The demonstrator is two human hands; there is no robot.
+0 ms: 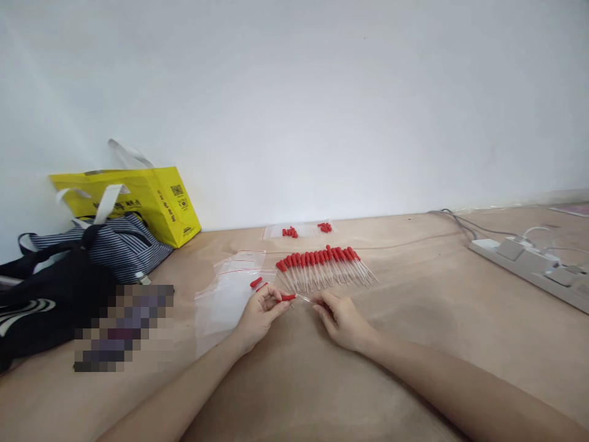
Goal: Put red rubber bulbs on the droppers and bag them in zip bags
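Note:
My left hand [261, 313] pinches a red rubber bulb [288, 298] near the middle of the table. From the right, my right hand [343, 318] grips a thin clear tube [304, 298], whose left end meets the bulb's open end. Just beyond both hands lies a row of clear droppers with red bulbs [317, 259], side by side. Another loose red bulb [256, 282] rests by my left fingers, on or beside clear zip bags [223, 307].
Near the wall, a clear bag [306, 231] has small red bulbs on it. At the left stand a yellow bag [161, 205], a striped bag [129, 248] and a black bag [50, 301]. A white power strip [529, 264] with cables lies at the right.

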